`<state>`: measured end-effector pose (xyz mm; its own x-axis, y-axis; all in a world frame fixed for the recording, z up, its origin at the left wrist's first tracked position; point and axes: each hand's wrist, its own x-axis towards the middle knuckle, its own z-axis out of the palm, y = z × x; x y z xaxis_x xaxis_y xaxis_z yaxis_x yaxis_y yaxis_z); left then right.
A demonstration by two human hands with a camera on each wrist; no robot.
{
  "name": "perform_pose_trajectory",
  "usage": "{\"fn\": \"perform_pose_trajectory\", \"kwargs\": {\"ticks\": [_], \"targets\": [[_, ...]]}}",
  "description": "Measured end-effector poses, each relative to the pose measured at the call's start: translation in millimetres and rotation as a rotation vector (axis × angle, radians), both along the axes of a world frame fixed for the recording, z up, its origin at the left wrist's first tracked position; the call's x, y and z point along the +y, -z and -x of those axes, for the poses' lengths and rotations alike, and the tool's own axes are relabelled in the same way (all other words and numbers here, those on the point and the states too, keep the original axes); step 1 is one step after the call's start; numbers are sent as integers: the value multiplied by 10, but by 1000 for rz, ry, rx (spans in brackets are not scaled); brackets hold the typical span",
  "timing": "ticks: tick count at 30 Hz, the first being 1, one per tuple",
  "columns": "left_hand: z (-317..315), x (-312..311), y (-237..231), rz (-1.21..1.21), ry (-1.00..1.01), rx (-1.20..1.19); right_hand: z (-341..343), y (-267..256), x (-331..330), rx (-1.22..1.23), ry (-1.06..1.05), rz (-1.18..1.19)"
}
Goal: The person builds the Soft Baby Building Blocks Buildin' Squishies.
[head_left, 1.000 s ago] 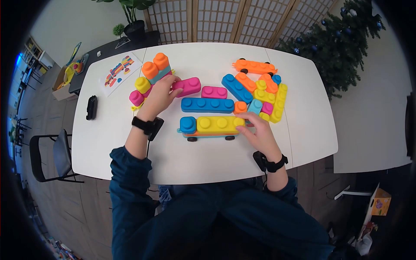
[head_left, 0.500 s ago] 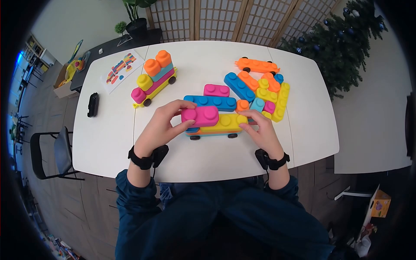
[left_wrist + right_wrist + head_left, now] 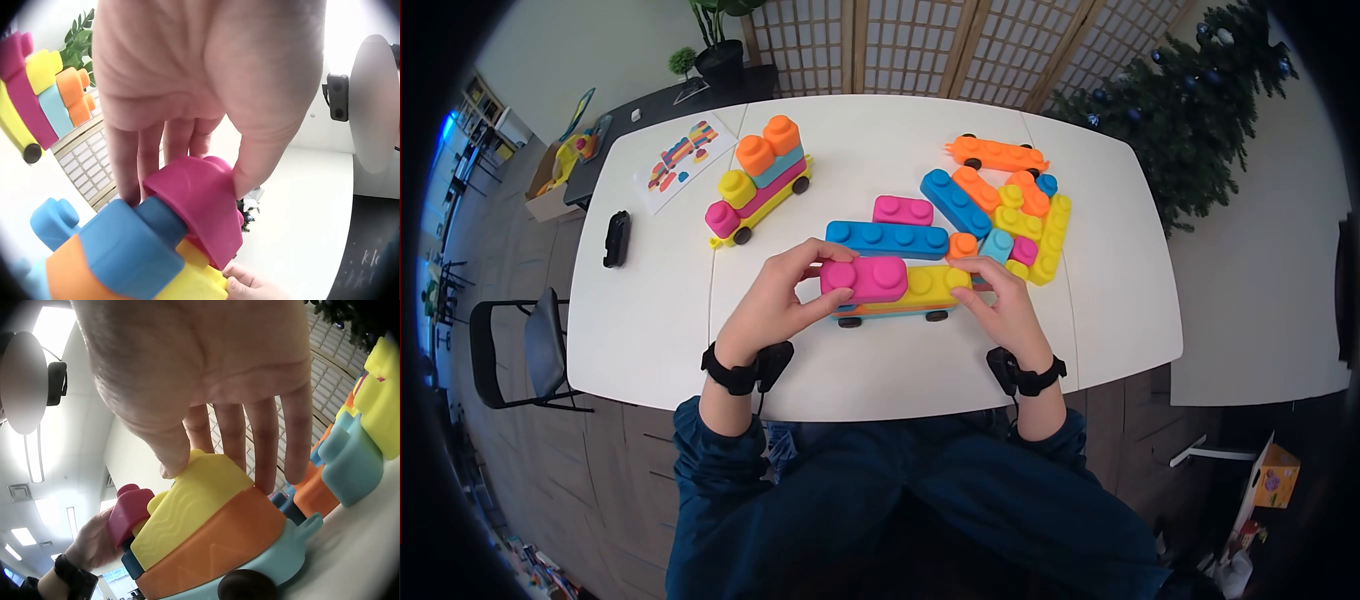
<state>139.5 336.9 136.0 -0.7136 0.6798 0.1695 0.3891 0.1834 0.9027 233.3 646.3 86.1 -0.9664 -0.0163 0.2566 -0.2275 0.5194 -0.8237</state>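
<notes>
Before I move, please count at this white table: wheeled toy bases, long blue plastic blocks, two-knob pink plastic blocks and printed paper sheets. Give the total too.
Wheeled plastic toy bases (yellow, orange, light blue): 3
Long blue plastic blocks: 2
Two-knob pink plastic blocks, one in the left hand: 2
Printed paper sheet: 1
Total: 8

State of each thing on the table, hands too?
Left hand: pinching a pink block
Gripped pink block: not fully seated, blue stud showing beneath
Right hand: gripping long yellow block
Long yellow block: stacked on orange layer
Light-blue wheeled base: loaded
Yellow wheeled base: loaded
Orange wheeled base: unloaded
Picture sheet: flat
</notes>
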Motion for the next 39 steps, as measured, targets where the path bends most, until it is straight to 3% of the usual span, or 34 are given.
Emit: {"fn": "perform_pose_trajectory", "kwargs": {"ticks": [15,30,39], "targets": [[-27,-16,13,23,-88,95,-12,-21,-32,-24,3,3],[-4,-28,109,88,-92,-39,-45,-8,-63,-16,28,-1],[-146,4,42,61,-213,170,-37,-48,-28,-17,29,-119]]}}
